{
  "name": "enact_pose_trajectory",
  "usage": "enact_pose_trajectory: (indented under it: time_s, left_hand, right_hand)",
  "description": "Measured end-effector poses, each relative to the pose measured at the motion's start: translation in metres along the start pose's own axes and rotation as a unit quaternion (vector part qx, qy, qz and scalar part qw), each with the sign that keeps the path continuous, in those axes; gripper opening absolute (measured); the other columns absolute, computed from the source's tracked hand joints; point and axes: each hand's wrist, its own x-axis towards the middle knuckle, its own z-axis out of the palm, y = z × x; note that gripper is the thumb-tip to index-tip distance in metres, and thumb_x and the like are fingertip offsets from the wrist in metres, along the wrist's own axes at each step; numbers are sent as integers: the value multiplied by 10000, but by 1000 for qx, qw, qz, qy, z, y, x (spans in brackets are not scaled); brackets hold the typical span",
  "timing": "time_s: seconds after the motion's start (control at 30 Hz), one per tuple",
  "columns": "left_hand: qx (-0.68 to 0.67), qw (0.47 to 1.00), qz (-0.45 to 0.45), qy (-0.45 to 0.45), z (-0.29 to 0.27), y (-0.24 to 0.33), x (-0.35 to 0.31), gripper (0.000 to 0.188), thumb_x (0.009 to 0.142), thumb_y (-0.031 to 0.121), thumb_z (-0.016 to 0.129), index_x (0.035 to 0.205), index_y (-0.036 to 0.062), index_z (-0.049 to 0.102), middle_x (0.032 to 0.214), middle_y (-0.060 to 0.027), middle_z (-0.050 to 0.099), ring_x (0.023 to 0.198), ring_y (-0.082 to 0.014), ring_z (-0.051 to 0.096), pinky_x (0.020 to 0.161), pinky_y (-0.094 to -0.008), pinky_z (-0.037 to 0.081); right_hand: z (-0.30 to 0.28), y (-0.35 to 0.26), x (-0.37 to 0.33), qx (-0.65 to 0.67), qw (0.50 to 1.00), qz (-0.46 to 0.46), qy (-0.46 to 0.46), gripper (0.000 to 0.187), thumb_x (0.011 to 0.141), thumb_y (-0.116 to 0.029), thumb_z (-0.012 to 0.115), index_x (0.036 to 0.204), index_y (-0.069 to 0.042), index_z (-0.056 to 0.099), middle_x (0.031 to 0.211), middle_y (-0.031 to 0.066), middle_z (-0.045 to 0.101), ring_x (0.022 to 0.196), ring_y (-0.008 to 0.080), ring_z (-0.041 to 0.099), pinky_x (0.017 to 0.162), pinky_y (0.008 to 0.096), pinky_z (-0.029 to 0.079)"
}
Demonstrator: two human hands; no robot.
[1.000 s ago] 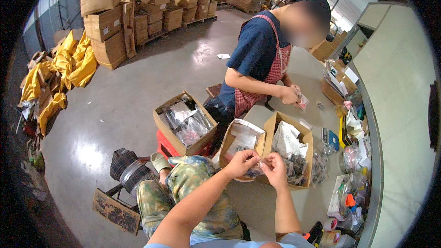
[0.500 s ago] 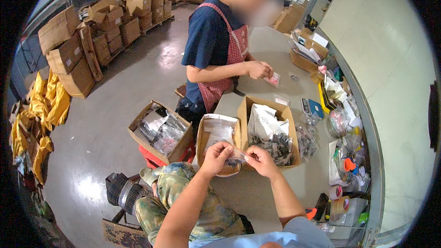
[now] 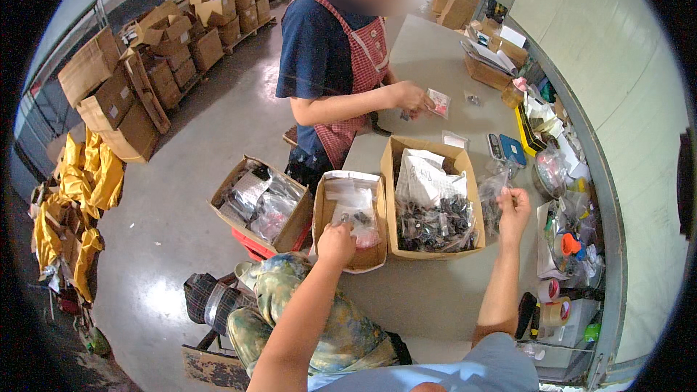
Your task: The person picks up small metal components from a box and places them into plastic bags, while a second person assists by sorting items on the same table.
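My left hand (image 3: 337, 244) is over the near end of the small cardboard box (image 3: 318, 212), its fingers pinched together. Small dark bits show at the fingertips, too small to make out. Inside that box lie clear plastic bags (image 3: 345, 190) and something reddish. To the right of the larger cardboard box, my right hand (image 3: 514, 210) pinches a clear plastic bag (image 3: 495, 187) by its edge. The larger box (image 3: 435, 254) stands between my hands, holding many small black parts (image 3: 428, 226) and a crumpled white sheet (image 3: 421, 180) with writing.
Across the table, a co-worker in a checked apron (image 3: 367, 58) holds a small red-and-white packet (image 3: 438, 103). A third carton (image 3: 254, 203) of bagged items stands at the left. A blue scale (image 3: 512, 151), tape rolls (image 3: 555, 312) and clutter line the table's right edge.
My hands have parted from the clear bag they held together over the small box. The left stays over that box; the right has moved right, past the larger box, to another clear bag.
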Motion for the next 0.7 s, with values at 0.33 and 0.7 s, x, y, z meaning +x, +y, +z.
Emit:
enact_pose_trajectory:
  time_s: [0.33,0.7]
  left_hand:
    - [158,985,8,-62,14,-6,16,154,779,100,542,865,94,670,1001,-84,605,1025,-264,555,827,-384,495]
    - [74,993,-69,-54,22,-17,24,141,784,94,534,820,69,667,923,-124,658,898,-269,633,784,-366,516]
  right_hand:
    - [56,32,-81,-33,987,5,-154,107,820,-68,650,823,-1,567,733,13,543,607,72,467,551,220,400]
    - [77,18,-115,-60,977,11,-204,135,834,-91,645,779,2,565,614,-56,461,550,23,366,489,199,298]
